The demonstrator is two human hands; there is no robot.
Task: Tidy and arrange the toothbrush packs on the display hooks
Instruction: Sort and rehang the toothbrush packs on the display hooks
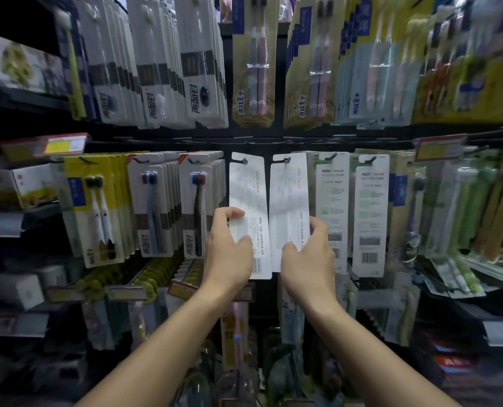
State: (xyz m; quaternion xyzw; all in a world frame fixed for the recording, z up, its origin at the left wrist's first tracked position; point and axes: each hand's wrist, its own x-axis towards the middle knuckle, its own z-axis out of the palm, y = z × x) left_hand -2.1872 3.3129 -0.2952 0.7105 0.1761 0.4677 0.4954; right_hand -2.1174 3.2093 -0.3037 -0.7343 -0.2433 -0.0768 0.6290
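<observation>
Two white toothbrush packs hang back side out on neighbouring hooks at the centre of the middle row. My left hand (229, 248) grips the lower part of the left pack (247, 189), fingers over its left edge and thumb on its face. My right hand (309, 254) grips the lower part of the right pack (288, 192), fingers curled round its right edge. Both packs sit on black display hooks (244, 161) through their top holes. The two packs hang side by side, their inner edges nearly touching.
Full hooks of toothbrush packs flank them: black-and-white packs (198, 201) on the left, green-printed packs (370, 212) on the right. A further row (253, 60) hangs above, more stock (235, 333) below. Shelves with boxes (12, 189) stand at far left. Price tags (439, 146) stick out.
</observation>
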